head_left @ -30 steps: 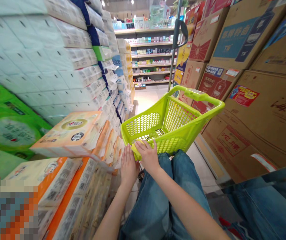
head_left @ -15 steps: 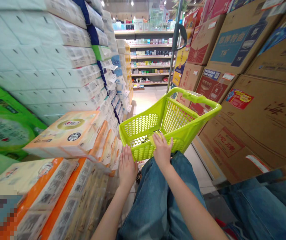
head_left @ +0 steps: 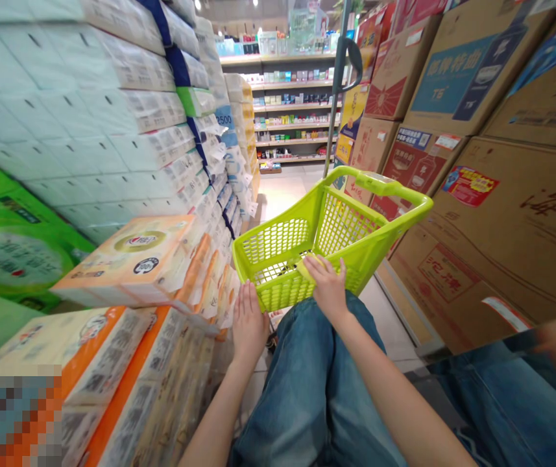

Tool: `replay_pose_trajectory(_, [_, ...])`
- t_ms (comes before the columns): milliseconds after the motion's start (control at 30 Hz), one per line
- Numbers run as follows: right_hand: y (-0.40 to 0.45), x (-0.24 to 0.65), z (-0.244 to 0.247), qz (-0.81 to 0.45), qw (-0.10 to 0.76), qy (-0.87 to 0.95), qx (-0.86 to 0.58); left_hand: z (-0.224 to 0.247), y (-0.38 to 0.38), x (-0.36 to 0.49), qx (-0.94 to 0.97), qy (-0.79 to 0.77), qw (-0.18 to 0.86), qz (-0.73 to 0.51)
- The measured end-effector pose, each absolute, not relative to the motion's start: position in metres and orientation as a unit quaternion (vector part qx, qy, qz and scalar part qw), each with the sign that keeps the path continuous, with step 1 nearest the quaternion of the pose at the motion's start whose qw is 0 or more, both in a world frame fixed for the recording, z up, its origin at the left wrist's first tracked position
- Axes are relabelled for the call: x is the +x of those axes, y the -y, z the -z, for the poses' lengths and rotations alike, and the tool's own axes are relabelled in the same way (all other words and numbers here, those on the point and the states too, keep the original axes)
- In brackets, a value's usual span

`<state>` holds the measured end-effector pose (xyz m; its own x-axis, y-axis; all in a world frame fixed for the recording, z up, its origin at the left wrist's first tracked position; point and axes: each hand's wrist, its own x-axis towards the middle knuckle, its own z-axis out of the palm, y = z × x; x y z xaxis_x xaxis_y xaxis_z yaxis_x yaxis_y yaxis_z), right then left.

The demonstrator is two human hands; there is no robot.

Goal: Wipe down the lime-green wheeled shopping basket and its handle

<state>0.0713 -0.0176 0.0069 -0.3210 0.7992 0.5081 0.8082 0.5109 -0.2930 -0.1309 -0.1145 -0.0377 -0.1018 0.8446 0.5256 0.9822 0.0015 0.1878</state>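
Note:
A lime-green shopping basket (head_left: 278,298) with latticed sides stands tilted before my knees. On its near left corner lies my left hand (head_left: 250,324), fingers stretched out flat against the outside. My right hand (head_left: 326,282) presses a small yellow cloth (head_left: 305,271) over the near rim, about midway along; most of the cloth is hidden under the fingers. The basket's inside shows bare lattice, and its handle (head_left: 385,185) rises at the far right end.
Stacked tissue packs (head_left: 126,256) wall the left side. Cardboard cartons (head_left: 511,214) rise on the right. A metal pole (head_left: 332,123) stands behind the basket, and stocked shelves (head_left: 294,107) span the aisle's far end. My jeans-clad knees (head_left: 307,363) are just below the basket.
My right hand has slid right along the near rim with the yellow cloth. My left hand stays at the corner, and the basket has hardly moved.

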Motion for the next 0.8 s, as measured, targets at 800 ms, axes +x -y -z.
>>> replay_pose_trajectory(800, [0.026,0.067,-0.007,0.0,0.288,0.819,-0.497,0.038,0.114,-0.129,-0.651,0.702,0.142,0.252])
